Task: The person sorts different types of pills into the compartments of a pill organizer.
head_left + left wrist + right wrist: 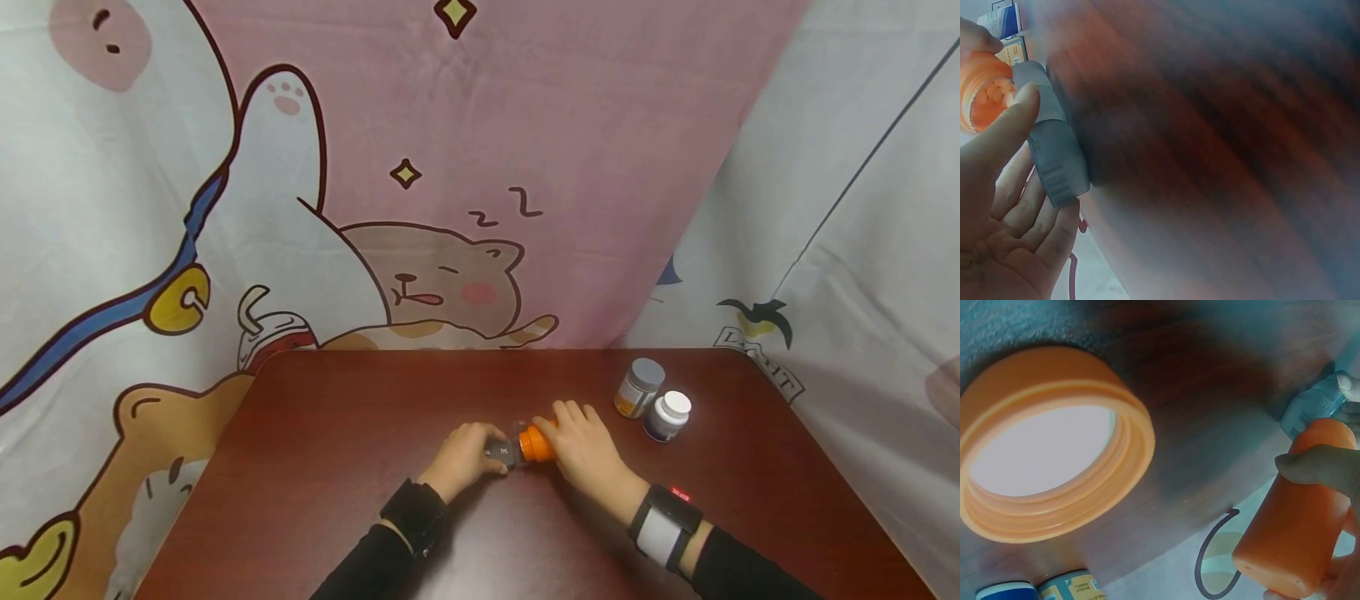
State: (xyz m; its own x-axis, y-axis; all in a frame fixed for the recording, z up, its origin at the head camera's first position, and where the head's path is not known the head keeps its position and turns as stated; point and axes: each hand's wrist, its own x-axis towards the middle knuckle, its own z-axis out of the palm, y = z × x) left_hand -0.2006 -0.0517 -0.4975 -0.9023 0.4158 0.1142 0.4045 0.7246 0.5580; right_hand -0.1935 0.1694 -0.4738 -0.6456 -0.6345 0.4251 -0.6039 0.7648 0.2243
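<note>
Near two jars — left fingers on grey case; right fingers round orange bottle.

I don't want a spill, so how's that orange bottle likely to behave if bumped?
The orange bottle would probably spill: its mouth is uncapped, with loose-looking pieces inside. It's likely stiff, too, showing no dent where the right hand grips it.

A curtained-off booth: cartoon-printed cloth hangs behind and on both sides of a wood-look counter, hiding the wider room.
</note>
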